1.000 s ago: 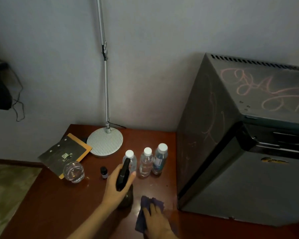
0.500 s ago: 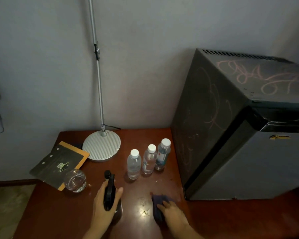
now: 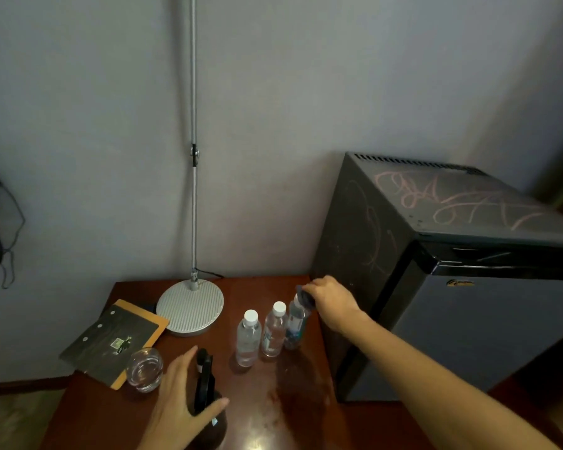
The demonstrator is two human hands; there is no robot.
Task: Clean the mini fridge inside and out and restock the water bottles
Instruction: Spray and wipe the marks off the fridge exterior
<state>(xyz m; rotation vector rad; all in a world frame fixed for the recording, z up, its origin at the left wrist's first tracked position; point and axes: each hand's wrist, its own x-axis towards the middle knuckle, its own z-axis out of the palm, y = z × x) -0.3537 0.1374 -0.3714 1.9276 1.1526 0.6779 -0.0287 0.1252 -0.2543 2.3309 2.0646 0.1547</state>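
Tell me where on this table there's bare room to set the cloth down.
The widest bare patch is the table front, between the spray bottle and the mini fridge, before the three water bottles. A narrower strip lies behind them, beside the lamp base. The left is crowded: folder, glass.

Right hand (image 3: pixel 333 303) was up beside the scribbled side of the mini fridge (image 3: pixel 355 238), pinching a dark cloth (image 3: pixel 305 297) just above the rightmost of three water bottles (image 3: pixel 275 329). Left hand (image 3: pixel 176 407) flanked the black spray bottle (image 3: pixel 203 381) on the red-brown table (image 3: pixel 290 401), fingers straight, thumb opposite
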